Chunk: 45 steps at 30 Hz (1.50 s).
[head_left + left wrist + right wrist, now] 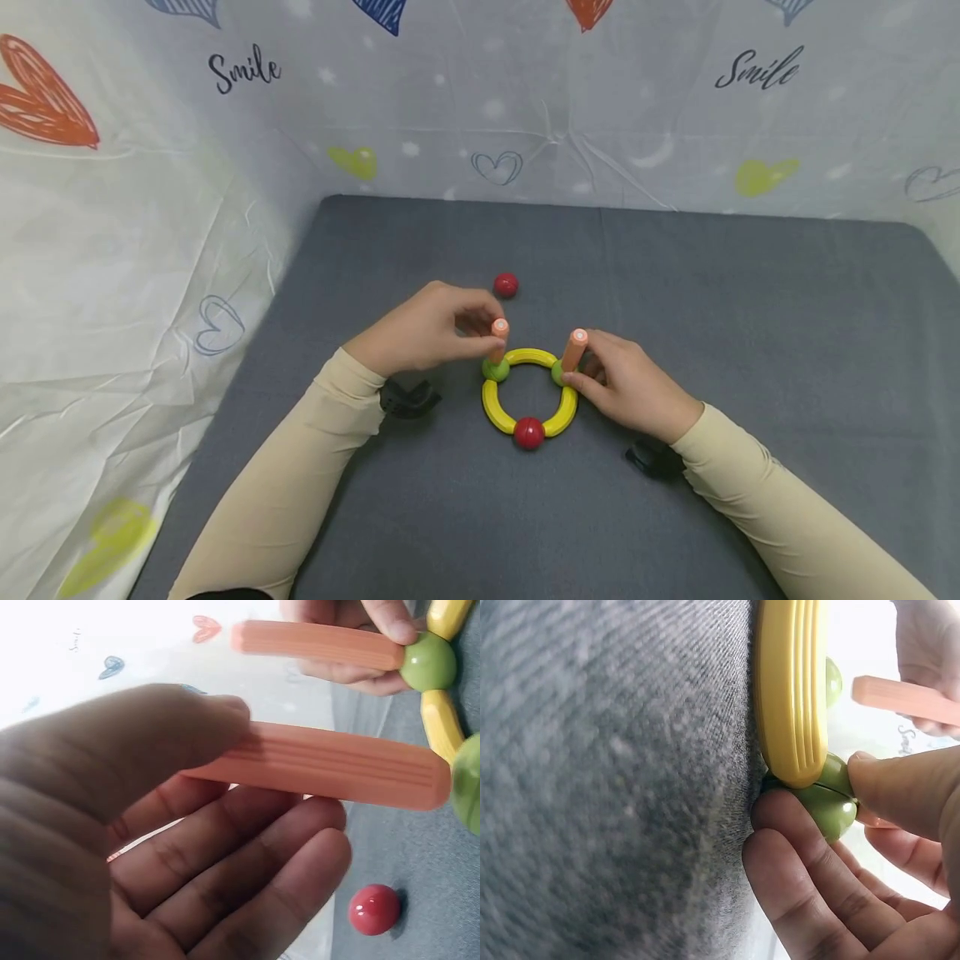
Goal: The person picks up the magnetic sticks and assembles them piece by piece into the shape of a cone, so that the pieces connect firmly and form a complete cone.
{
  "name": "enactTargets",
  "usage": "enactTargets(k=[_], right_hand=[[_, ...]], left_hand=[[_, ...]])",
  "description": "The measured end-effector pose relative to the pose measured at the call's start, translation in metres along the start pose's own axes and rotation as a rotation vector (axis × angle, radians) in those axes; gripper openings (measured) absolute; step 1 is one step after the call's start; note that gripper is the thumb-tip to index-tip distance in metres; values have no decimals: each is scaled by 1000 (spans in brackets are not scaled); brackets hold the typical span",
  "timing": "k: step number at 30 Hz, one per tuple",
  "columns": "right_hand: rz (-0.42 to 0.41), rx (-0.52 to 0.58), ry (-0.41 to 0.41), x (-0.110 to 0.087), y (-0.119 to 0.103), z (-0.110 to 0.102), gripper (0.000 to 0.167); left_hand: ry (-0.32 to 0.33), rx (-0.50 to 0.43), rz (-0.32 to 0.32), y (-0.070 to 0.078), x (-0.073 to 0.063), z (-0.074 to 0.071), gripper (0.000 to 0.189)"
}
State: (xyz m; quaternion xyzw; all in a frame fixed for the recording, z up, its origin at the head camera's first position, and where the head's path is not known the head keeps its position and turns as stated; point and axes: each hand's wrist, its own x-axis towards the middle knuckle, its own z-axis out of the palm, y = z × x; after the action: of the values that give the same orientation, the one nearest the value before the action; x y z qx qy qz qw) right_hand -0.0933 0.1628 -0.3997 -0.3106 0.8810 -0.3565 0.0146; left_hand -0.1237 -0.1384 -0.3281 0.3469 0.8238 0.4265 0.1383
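Observation:
A ring of curved yellow pieces [567,410] lies on the grey cloth, joined by green balls and a red ball [528,433] at the near side. From the left green ball [496,369] rises an orange rod [337,765], which my left hand [438,327] pinches between thumb and index finger, its other fingers loosely spread below. My right hand [630,379] grips the other green ball [831,810] low down, thumb on one side and fingers on the other. A second orange rod [574,350] stands up from that ball, leaning slightly, with the thumb at its lower end.
A loose red ball [506,285] sits on the cloth beyond the ring, close to the left hand's fingers. The grey cloth [750,333] covers the surface. White printed curtains [450,108] stand at the back and left. Black straps [408,398] are at both wrists.

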Motion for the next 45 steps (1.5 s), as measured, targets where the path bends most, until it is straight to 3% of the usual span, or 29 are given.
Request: enactTargets(k=[8, 19, 25, 35, 45], right_hand=[[-32, 31, -3, 0, -1, -1, 23], [-54, 0, 29, 1, -1, 0, 23], [-27, -17, 23, 1, -2, -1, 23], [-27, 50, -60, 0, -1, 0, 24], [-90, 52, -257, -3, -7, 7, 28]], left_hand=[[-68, -2, -56, -3, 2, 2, 9], [-195, 216, -161, -23, 11, 16, 16], [-238, 225, -243, -24, 11, 22, 24], [-169, 237, -245, -31, 14, 22, 16], [-27, 224, -187, -41, 20, 39, 22]])
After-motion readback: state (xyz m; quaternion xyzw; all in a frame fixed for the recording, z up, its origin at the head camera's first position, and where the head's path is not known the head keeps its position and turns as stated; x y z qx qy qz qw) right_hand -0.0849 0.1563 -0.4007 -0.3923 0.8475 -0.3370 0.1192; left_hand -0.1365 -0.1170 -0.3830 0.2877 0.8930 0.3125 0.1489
